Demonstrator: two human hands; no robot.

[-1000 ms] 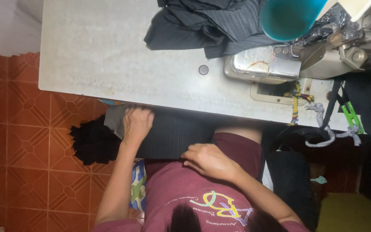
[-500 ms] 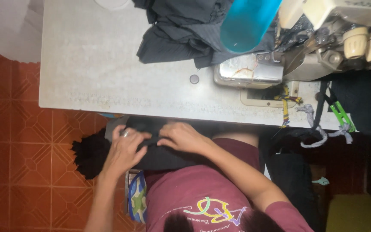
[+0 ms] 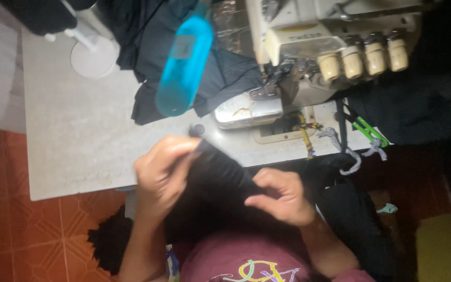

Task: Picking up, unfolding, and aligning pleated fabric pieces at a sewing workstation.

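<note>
Both my hands hold a piece of dark fabric raised over the near edge of the grey sewing table. My left hand pinches its upper left part near a small dark button on the table. My right hand grips its right edge, fingers curled. The rest of the fabric hangs down into my lap and is lost in shadow. A cream overlock sewing machine stands just beyond my hands.
A blue bottle lies over a heap of dark cloth left of the machine. A white round stand base sits at the table's back. Green snips hang at the right. Orange tile floor lies to the left.
My hands have lifted the dark fabric from my lap up to the table edge. The view has swung toward the sewing machine.
</note>
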